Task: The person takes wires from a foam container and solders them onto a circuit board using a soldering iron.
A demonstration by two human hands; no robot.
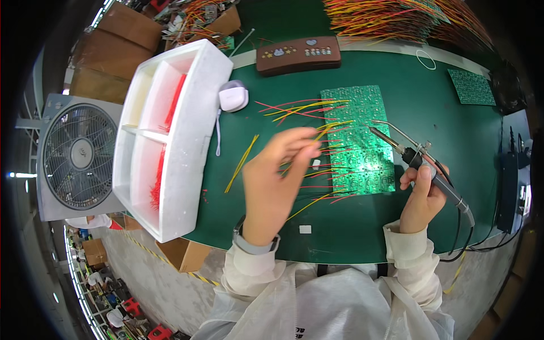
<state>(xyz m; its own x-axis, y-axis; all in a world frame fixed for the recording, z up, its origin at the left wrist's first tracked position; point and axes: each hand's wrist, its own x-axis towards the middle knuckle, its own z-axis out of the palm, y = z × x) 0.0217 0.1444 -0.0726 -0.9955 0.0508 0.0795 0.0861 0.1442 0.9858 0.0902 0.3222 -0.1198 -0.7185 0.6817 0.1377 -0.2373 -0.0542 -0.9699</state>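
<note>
My left hand (272,178), with a grey band on its wrist, is pinched on a yellow wire (326,131) at the left side of a green circuit board panel (368,161). Red and yellow wires (303,106) stick out along that same side. In my right hand (422,198) is a soldering iron (445,190), gripped by its grey handle. Its tip points up and left over the panel's right part, apart from my left fingers. A thin metal tube (396,130) clamped to the iron runs beside the tip. My left palm hides some wires behind it.
Loose yellow wires (242,164) lie left of my hand. A white foam box (201,113) with red wires in its compartments stands farther left, beside a fan (79,153). Behind are a brown case (297,55) and wire bundles (385,20). The iron's cord (472,235) trails right.
</note>
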